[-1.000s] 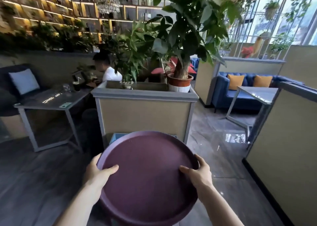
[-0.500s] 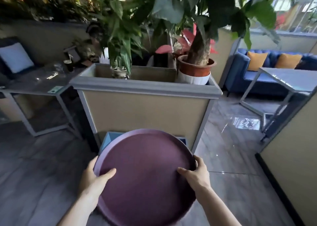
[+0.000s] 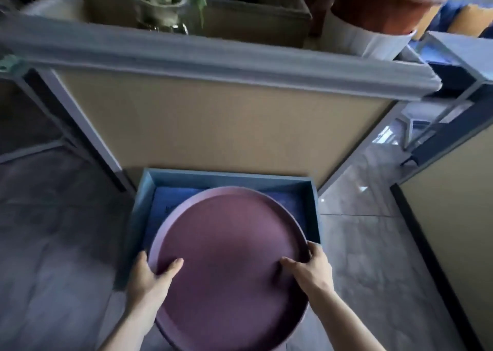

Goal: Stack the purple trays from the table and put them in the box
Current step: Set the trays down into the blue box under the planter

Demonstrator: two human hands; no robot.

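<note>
A round purple tray (image 3: 229, 254) fills the lower middle of the head view, held level above an open blue box (image 3: 226, 178) that sits on the floor. My left hand (image 3: 150, 276) grips the tray's near left rim, thumb on its inner surface. My right hand (image 3: 310, 268) grips the near right rim in the same way. A second rim edge shows under the tray at the bottom, so it looks like a stack. The tray covers most of the box's inside; only its far wall, side walls and blue floor show.
A tall beige planter partition (image 3: 213, 126) with a grey ledge (image 3: 213, 62) stands right behind the box. Plant pots (image 3: 378, 11) sit on top. Grey table legs (image 3: 61, 126) stand at the left, a beige wall (image 3: 453, 217) at the right, glossy floor tiles (image 3: 360, 244) between.
I have stepped closer and my view has tilted down. The blue box, earlier mostly hidden behind the tray, now shows open beneath it. Both hands keep the same grip.
</note>
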